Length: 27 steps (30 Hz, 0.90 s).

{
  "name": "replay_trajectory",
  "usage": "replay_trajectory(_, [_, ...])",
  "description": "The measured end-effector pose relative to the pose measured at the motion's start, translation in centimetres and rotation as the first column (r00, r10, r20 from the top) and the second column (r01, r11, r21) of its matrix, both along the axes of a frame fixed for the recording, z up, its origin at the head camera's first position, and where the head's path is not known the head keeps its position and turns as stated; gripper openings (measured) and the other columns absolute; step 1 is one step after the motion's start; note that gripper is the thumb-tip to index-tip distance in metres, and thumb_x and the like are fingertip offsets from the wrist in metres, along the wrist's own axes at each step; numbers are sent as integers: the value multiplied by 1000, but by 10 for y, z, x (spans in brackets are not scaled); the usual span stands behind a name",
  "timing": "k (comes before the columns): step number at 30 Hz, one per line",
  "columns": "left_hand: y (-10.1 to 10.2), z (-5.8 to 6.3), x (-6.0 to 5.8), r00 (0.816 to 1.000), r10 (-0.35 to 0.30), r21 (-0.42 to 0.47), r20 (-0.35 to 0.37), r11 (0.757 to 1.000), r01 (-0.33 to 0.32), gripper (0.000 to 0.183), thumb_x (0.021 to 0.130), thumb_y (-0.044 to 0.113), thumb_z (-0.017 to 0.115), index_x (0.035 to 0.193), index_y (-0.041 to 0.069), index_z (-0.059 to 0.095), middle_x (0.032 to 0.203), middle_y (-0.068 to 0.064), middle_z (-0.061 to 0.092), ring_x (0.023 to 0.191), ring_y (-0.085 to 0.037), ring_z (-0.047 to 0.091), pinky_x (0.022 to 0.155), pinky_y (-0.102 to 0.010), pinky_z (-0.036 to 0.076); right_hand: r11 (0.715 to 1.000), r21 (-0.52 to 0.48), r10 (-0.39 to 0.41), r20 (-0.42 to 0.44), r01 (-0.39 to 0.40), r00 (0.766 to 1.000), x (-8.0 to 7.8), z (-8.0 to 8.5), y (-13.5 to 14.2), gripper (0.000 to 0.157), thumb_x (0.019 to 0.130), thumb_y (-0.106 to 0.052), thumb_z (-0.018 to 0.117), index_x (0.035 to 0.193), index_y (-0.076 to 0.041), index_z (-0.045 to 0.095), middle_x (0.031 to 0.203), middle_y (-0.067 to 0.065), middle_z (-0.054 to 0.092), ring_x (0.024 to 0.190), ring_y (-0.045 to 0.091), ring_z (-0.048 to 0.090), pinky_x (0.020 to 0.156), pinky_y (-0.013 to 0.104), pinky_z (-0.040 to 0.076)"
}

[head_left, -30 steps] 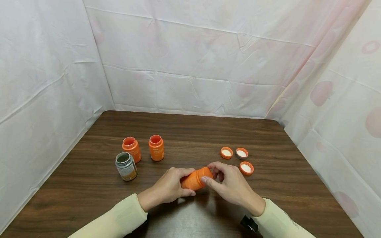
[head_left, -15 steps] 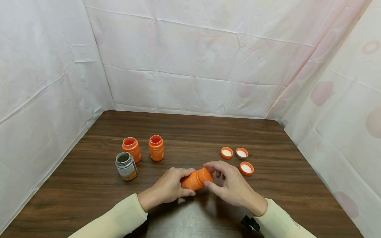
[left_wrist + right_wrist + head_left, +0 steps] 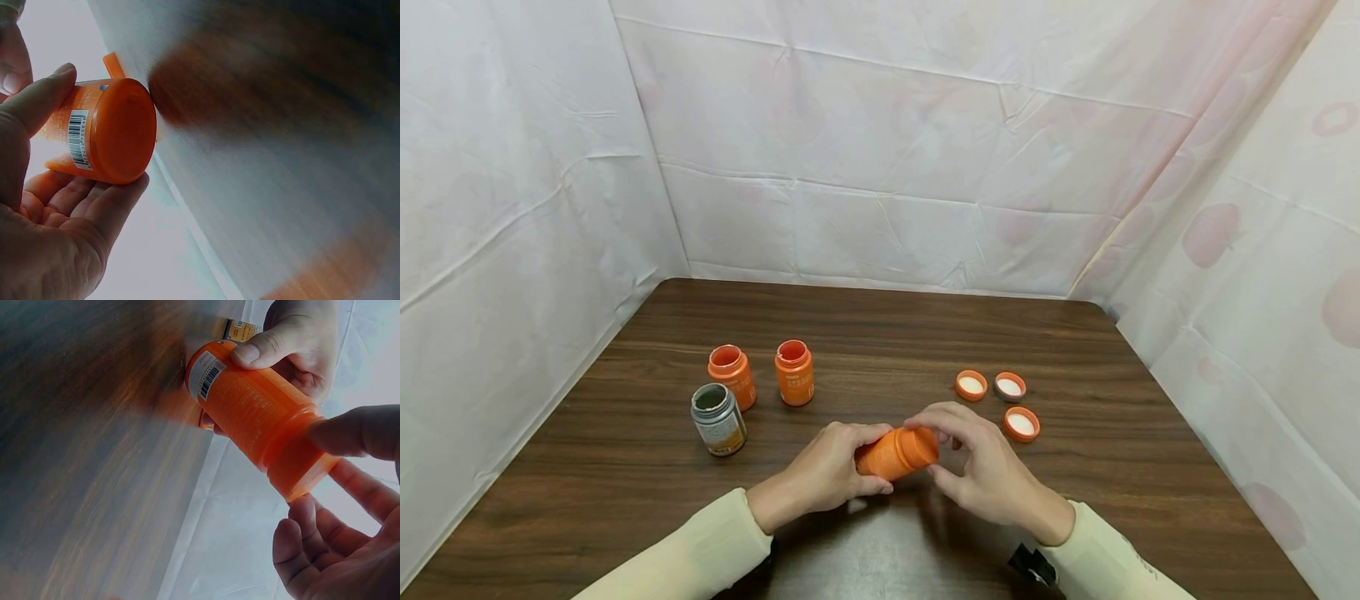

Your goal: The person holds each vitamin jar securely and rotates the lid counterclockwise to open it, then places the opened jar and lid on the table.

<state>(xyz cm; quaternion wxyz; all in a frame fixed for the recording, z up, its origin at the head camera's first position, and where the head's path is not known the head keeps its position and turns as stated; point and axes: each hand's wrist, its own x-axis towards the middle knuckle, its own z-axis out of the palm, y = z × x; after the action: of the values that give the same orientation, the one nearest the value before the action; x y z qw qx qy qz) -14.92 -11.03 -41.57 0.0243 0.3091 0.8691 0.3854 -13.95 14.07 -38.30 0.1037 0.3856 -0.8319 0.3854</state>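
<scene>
My left hand (image 3: 822,473) grips the body of an orange plastic bottle (image 3: 882,458), tilted with its capped end to the right. In the left wrist view the bottle's round base (image 3: 127,131) and a barcode label (image 3: 78,139) show. The orange cap (image 3: 921,447) is on the bottle's neck. My right hand (image 3: 988,467) holds the cap between thumb and fingers; in the right wrist view its thumb (image 3: 356,432) lies against the cap's side, with fingertips around the far edge.
Two open orange bottles (image 3: 794,375) and an open grey bottle (image 3: 719,421) stand at the left of the brown table (image 3: 880,325). Three loose caps (image 3: 1020,425) lie at the right, white insides up. A pale cloth (image 3: 880,167) hangs behind.
The right hand's thumb and fingers have shifted around the cap, the index finger moving over it and the thumb lower. My left hand and the bottle have stayed nearly still.
</scene>
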Motion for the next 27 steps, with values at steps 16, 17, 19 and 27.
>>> replay_trajectory(16, [0,0,0,1000,-3,-5,-10,1000,3,49,77,21,93,119,25,70,95,14,68,80,-4,60,74,-26,51,1000,-17,-10,15,10,1000,1,2,-2,53,83,-11,85,131,-21,64,120,-4,64,88,10,53,71,25,48])
replay_trajectory(17, [0,0,0,1000,-3,-4,-9,1000,3,48,77,21,93,119,25,70,95,14,68,79,-4,60,74,-26,51,999,-15,-28,20,29,999,2,2,-3,51,86,-19,85,131,-22,64,116,-5,64,87,9,53,71,25,47])
replay_trajectory(19, [0,0,-1,1000,-5,-1,-9,1000,5,48,77,20,93,119,25,70,95,14,68,80,-4,60,74,-25,51,997,-9,-71,31,71,997,2,2,-4,46,88,-30,83,130,-23,64,107,-6,64,87,9,52,71,27,47])
replay_trajectory(27, [0,0,-1,1000,-7,8,4,1000,7,49,77,20,93,120,26,70,97,14,69,81,-3,61,75,-26,51,974,32,-226,82,224,971,4,0,-7,36,91,-40,79,120,-20,69,98,-8,63,81,17,57,68,30,48])
